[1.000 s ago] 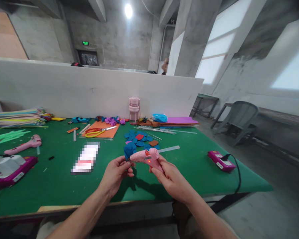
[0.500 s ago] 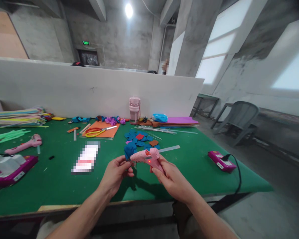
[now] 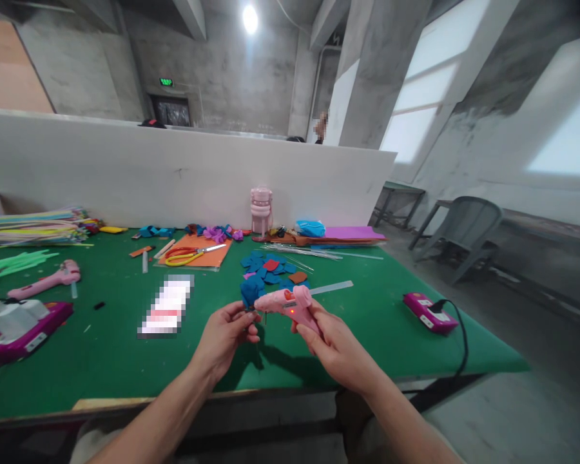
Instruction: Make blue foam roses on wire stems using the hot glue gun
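Note:
A pink hot glue gun (image 3: 292, 303) with a small red light is gripped in my right hand (image 3: 336, 341). From its back end sticks a clear glue stick (image 3: 331, 287). My left hand (image 3: 229, 332) pinches the base of a blue flower (image 3: 252, 291) made of paper or cloth petals. The gun's nozzle points left, at the flower's lower side; whether it touches cannot be made out. Behind the flower lies a pile of loose blue petals (image 3: 256, 262), with a red piece (image 3: 271, 265) and a brown piece (image 3: 298, 278) among them.
Red-and-yellow-handled scissors (image 3: 188, 256) lie on an orange sheet (image 3: 217, 259). Power strips stand at left (image 3: 33, 341) and right (image 3: 430, 314), the right one with a black cable. A second pink glue gun (image 3: 53, 280) lies at left. Thin wires (image 3: 304, 251) and a pink bottle (image 3: 261, 212) are further back.
The glue gun has shifted slightly to the right in my right hand's hold. My left hand and the blue flower have stayed nearly still.

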Motion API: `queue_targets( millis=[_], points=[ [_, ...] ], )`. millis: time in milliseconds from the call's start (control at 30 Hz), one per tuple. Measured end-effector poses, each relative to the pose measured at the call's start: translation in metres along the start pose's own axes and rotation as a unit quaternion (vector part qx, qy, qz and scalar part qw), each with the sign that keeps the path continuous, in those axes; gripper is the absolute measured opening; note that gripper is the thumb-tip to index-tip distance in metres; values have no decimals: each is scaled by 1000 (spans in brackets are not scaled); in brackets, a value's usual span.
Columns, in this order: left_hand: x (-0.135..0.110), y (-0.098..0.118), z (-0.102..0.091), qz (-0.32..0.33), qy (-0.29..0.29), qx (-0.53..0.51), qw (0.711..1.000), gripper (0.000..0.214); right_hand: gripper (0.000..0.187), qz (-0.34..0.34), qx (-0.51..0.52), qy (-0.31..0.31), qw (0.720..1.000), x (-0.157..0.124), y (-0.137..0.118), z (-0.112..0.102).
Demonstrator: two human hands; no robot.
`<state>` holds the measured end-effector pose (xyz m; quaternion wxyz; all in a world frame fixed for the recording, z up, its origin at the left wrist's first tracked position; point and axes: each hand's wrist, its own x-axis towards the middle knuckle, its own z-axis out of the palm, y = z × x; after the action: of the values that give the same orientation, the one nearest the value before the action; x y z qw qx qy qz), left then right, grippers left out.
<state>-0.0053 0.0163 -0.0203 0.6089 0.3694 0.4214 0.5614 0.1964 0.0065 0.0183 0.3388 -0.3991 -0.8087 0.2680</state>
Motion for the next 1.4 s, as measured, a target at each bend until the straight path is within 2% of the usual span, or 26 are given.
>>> queue_targets(
  millis=[700, 867, 967, 1033, 1133, 1233, 1333, 1400],
  points=[
    [0, -2, -2, 3, -5, 6, 1000, 24, 22, 1, 49, 11, 999, 2, 3, 3],
    [-1, 0, 1, -1, 9, 7, 1000, 24, 24, 46, 105, -13, 993, 1, 1, -3],
    [0, 0, 0, -5, 21, 11, 1000, 25, 27, 68, 182, -19, 981, 1, 1, -12],
    [0, 0, 0, -3, 30, 8, 1000, 26, 30, 79, 236, -2, 968, 2, 4, -20],
    [0, 2, -1, -1, 41, -2, 999, 27, 31, 112, 286, 53, 950, 6, 20, -33],
    [0, 4, -2, -4, 46, -10, 999, 29, 35, 157, 307, 93, 934, 9, 50, -46],
    [0, 6, -1, -7, 43, -10, 999, 29, 40, 237, 241, 110, 935, 10, 86, -56],
    [0, 7, -1, -6, 39, -6, 999, 27, 36, 259, 208, 121, 935, 9, 106, -60]
  ],
)
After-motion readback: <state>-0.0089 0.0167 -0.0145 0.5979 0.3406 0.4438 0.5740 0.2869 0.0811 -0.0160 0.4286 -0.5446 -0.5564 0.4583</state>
